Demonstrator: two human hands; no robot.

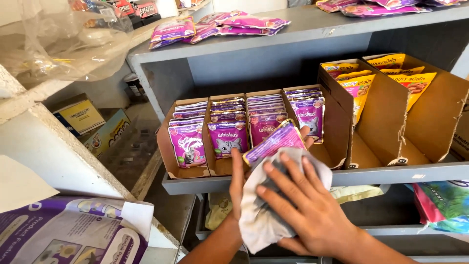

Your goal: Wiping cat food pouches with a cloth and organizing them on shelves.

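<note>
Shelf (293, 175) behind; cloth (264, 215) half-hiding purple pouch (273, 142).

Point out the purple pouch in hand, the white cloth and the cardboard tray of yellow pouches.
purple pouch (273, 142), head view, middle of its face.
white cloth (256, 215), head view, lower fold.
cardboard tray of yellow pouches (386, 117), head view, middle divider wall.

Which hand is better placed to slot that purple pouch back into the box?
Left, probably. The left hand already grips the purple pouch, just in front of the cardboard box. The right hand is pressing a white cloth against it.
</note>
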